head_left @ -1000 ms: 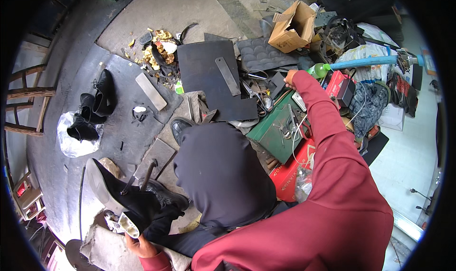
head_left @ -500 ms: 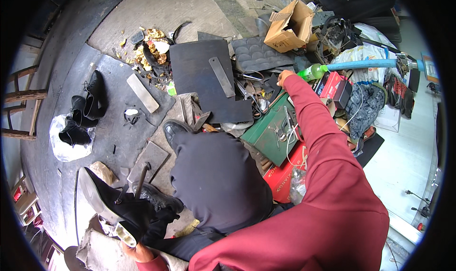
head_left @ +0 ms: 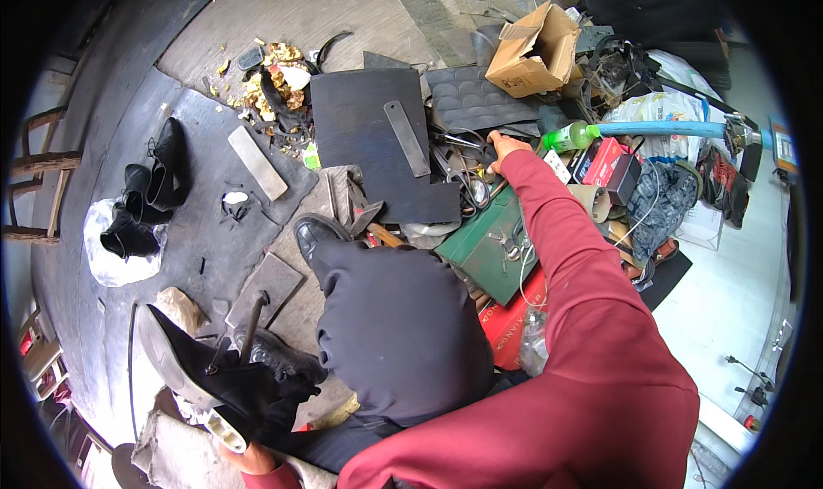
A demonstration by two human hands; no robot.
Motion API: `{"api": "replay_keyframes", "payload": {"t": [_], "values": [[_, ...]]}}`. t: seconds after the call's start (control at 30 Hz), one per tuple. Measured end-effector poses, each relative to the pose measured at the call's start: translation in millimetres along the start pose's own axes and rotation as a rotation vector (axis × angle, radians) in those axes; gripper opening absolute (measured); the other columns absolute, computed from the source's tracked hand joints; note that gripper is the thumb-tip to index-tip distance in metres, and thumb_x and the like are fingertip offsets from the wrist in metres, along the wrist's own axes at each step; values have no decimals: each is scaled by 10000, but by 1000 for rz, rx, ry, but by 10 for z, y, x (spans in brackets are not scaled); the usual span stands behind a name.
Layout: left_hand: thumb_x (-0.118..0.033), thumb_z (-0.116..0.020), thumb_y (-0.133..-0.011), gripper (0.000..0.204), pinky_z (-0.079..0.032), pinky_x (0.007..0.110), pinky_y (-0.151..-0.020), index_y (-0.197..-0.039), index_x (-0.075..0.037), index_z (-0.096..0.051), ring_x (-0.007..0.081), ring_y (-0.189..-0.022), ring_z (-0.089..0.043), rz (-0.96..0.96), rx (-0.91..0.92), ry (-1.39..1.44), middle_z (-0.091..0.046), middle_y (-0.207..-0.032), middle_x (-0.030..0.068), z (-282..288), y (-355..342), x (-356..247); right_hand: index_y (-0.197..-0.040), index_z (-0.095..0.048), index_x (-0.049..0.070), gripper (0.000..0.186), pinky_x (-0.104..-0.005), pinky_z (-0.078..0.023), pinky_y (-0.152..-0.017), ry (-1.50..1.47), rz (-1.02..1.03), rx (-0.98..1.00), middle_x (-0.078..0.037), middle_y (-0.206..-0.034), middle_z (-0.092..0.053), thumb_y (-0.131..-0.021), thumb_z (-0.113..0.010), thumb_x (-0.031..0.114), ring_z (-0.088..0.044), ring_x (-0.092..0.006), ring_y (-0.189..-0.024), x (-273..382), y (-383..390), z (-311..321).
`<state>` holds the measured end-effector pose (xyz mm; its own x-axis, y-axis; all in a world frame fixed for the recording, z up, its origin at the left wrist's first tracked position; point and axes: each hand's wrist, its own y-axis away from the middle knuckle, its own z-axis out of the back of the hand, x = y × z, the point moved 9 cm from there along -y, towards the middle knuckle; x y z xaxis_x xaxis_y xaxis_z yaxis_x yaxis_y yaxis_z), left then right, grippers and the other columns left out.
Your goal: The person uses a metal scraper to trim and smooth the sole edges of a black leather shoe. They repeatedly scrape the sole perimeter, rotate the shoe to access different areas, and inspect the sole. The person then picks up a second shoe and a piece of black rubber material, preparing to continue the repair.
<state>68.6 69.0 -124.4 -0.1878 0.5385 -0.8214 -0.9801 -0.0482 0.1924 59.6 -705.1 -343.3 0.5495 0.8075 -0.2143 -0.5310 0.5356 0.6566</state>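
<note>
At the lower left my left hand (head_left: 249,459) is closed around the cream-coloured heel end of a black shoe (head_left: 236,386), sole turned outward. A dark metal post with a bent top (head_left: 253,326) stands against this shoe. My right hand (head_left: 507,149) reaches far forward, fingers bent beside the far edge of a green metal box (head_left: 493,245). A dark thing shows at its fingertips, too small to make out. Scissors (head_left: 454,172) lie just left of that hand. To its right lies a green bottle (head_left: 570,138).
Black sheet material (head_left: 369,146) bears a flat metal strip (head_left: 405,138). Beyond are an open cardboard box (head_left: 536,52) and scraps (head_left: 279,82). Black shoes (head_left: 163,172) stand at left. A red box (head_left: 510,322) lies under my right arm, a blue pipe (head_left: 660,129) at right.
My right hand has shifted a little left, toward the scissors, and its fingers reach lower. My left hand and the shoe hold nearly the same place. The whole view has shifted slightly.
</note>
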Motion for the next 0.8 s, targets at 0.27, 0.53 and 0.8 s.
{"api": "replay_keyframes", "payload": {"t": [0.27,0.53,0.8], "values": [[-262,-610,-1000,316,-505,330,-721,-1122,25,-660,185,-811,-636,13,-43,-18,-694,-961,74,33,27,72,-1361,-487,182,732,-450,-489,-1002,-155,-140,17,-150,-1258,-678,-754,-874,312,-627,-350,-1221,-163,-52,-59],[-220,-616,-990,274,-490,327,-730,-1097,31,-650,184,-808,-622,62,-130,-90,-686,-943,73,195,116,243,-1108,-598,120,416,-433,-509,-936,-98,-68,-182,-112,-1149,-708,-808,-830,292,-664,-338,-1104,-133,-13,135],[-197,-609,-980,257,-485,329,-738,-1088,32,-651,181,-817,-618,18,-53,-25,-685,-954,73,99,41,118,-1281,-648,178,449,-422,-500,-1004,-125,117,-293,-104,-1229,-690,-856,-768,257,-643,-320,-1162,0,-1,50]]}}
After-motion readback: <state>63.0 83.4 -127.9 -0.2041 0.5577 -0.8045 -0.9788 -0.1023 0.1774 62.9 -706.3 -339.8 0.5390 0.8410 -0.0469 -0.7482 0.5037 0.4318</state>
